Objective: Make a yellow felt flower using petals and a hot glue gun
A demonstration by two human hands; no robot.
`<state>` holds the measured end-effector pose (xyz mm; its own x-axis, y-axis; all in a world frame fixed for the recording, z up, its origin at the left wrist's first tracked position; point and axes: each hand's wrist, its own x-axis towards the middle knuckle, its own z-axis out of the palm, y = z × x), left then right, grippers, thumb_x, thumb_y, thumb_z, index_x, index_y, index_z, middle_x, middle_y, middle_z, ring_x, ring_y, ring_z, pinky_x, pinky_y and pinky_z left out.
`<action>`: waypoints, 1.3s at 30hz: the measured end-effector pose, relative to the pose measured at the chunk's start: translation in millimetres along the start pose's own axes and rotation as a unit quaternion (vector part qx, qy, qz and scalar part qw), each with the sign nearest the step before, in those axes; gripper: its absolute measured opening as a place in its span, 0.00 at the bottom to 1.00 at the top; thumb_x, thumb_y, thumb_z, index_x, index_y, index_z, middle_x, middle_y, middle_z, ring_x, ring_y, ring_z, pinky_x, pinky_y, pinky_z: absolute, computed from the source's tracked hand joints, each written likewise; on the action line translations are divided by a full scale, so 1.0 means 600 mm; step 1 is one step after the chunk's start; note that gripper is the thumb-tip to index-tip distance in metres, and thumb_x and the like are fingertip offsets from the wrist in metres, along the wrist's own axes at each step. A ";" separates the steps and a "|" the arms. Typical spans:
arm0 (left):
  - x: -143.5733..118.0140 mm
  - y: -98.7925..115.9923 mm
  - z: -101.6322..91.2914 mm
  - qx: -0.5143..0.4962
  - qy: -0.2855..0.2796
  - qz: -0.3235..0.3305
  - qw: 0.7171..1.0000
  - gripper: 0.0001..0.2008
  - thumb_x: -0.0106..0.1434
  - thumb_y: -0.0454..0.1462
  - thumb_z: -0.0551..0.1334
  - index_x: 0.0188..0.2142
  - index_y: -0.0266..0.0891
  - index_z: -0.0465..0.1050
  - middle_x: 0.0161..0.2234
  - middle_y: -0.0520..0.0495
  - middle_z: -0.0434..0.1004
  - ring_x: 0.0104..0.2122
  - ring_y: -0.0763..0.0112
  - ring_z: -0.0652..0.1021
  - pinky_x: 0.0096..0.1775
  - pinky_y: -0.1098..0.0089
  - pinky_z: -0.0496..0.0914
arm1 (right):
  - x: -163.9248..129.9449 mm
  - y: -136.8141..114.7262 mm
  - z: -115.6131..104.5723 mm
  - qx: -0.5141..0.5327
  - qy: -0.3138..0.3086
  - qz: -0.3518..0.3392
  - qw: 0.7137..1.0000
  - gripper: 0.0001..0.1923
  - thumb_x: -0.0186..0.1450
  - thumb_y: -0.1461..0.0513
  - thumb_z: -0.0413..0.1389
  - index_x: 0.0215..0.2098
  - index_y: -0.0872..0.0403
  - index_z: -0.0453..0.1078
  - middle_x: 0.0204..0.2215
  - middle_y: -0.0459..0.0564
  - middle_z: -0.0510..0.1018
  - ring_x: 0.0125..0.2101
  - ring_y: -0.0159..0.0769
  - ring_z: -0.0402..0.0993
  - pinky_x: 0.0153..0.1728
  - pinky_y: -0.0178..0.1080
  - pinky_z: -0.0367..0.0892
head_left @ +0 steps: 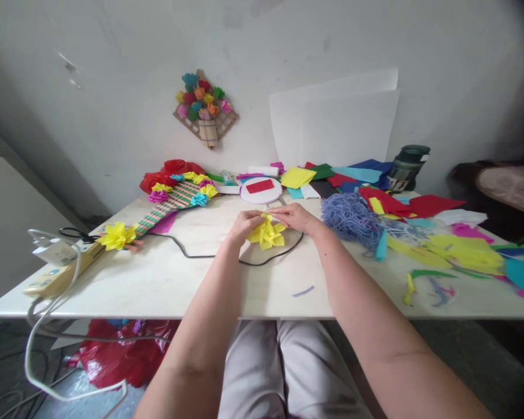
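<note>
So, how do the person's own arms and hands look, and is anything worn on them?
Both forearms are bare up to the picture's edge: no sleeves show. The left hand and right hand wear no gloves; no rings, watch or bracelet can be seen. Light grey-beige trousers cover the lap.

The yellow flower (267, 233) looks like thin, matt crepe paper, creased and soft. The worktop (166, 279) is smooth and pale with a dull sheen. The blue yarn (351, 216) is fuzzy, loose fibre. The paper sheets (423, 205) lie flat and matt. The red bag (113, 355) is glossy, crinkled plastic. The cable (187, 251) is smooth black rubber or plastic.
</note>
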<state>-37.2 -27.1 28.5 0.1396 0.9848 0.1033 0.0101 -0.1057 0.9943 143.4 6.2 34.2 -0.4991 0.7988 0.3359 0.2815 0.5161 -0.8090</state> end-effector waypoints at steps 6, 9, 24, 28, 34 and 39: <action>0.006 -0.011 -0.007 -0.012 -0.016 -0.001 1.000 0.09 0.45 0.37 0.63 0.25 0.33 0.74 0.20 0.49 0.74 0.20 0.72 0.72 0.25 0.73 0.64 | 0.011 0.015 -0.002 -0.054 0.014 -0.101 0.993 0.12 0.59 0.61 0.56 0.39 0.52 0.78 0.31 0.50 0.79 0.34 0.33 0.73 0.35 0.34 0.67; 0.009 -0.018 -0.011 -0.038 -0.034 -0.003 0.999 0.10 0.46 0.38 0.63 0.27 0.32 0.74 0.21 0.47 0.75 0.21 0.71 0.73 0.25 0.73 0.64 | 0.014 0.020 -0.004 -0.087 0.014 -0.125 0.988 0.12 0.59 0.62 0.55 0.40 0.52 0.77 0.32 0.50 0.78 0.32 0.32 0.72 0.34 0.34 0.67; 0.009 -0.019 -0.009 -0.141 -0.014 -0.053 0.988 0.10 0.47 0.39 0.62 0.25 0.32 0.72 0.20 0.47 0.72 0.21 0.69 0.73 0.26 0.71 0.66 | 0.016 0.020 -0.003 -0.242 0.004 -0.156 0.958 0.13 0.62 0.62 0.54 0.44 0.46 0.75 0.27 0.47 0.73 0.30 0.31 0.68 0.31 0.32 0.61; 0.005 -0.018 -0.009 -0.125 -0.020 -0.039 0.991 0.10 0.46 0.38 0.62 0.25 0.32 0.73 0.21 0.48 0.73 0.21 0.70 0.73 0.26 0.71 0.65 | 0.015 0.014 -0.001 -0.275 0.006 -0.148 0.950 0.13 0.62 0.62 0.54 0.44 0.46 0.75 0.29 0.48 0.74 0.31 0.32 0.69 0.31 0.33 0.61; 0.000 -0.015 -0.009 -0.089 -0.015 -0.021 0.996 0.09 0.46 0.39 0.64 0.20 0.34 0.69 0.17 0.52 0.69 0.17 0.76 0.68 0.22 0.74 0.59 | 0.014 0.011 0.000 -0.287 0.016 -0.155 0.945 0.14 0.61 0.63 0.55 0.44 0.44 0.75 0.31 0.48 0.75 0.32 0.33 0.69 0.30 0.33 0.60; 0.000 -0.015 -0.009 -0.070 -0.015 -0.005 0.997 0.11 0.46 0.41 0.64 0.19 0.34 0.68 0.14 0.54 0.65 0.16 0.78 0.66 0.21 0.75 0.58 | 0.014 0.016 0.000 -0.262 0.018 -0.153 0.953 0.13 0.61 0.63 0.56 0.43 0.44 0.76 0.30 0.47 0.75 0.32 0.32 0.69 0.31 0.32 0.61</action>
<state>-42.5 -25.5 19.8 0.1705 0.9808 0.0947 -0.1270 -0.0734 0.9892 142.0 18.1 29.5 -0.5978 0.5919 0.5406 0.5030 0.8021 -0.3220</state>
